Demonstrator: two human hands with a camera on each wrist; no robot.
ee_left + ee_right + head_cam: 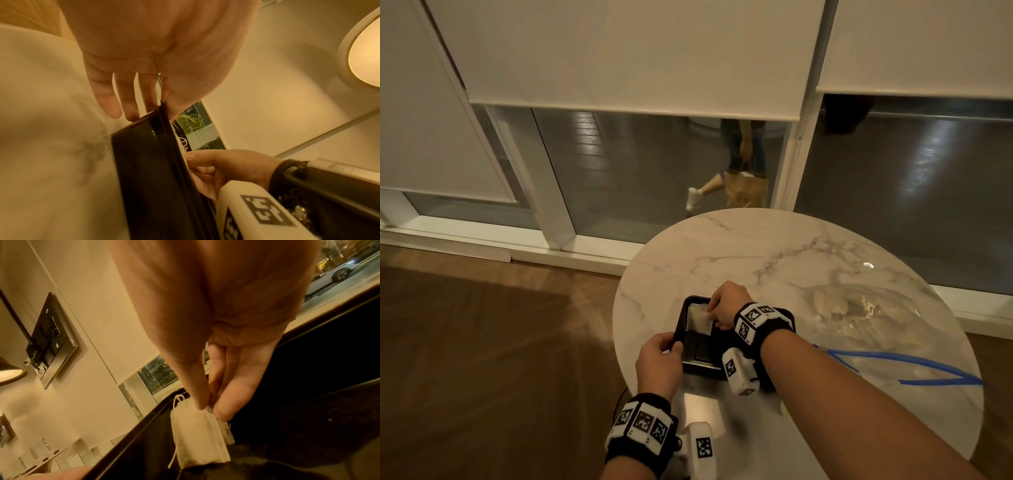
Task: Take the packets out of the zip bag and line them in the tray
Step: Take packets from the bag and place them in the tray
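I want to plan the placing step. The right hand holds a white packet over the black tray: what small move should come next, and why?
Probably lower the packet flat at the tray's far end and let go. The right hand pinches it inside the tray, and the left hand steadies the rim.

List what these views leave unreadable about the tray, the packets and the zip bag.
- Tray floor, head view: right hand and wristband cover much of it.
- Packets, right wrist view: count unclear, layers overlap.
- Zip bag, head view: contents blurred by glare.
- Left hand, left wrist view: fingertips hidden behind the tray's rim.
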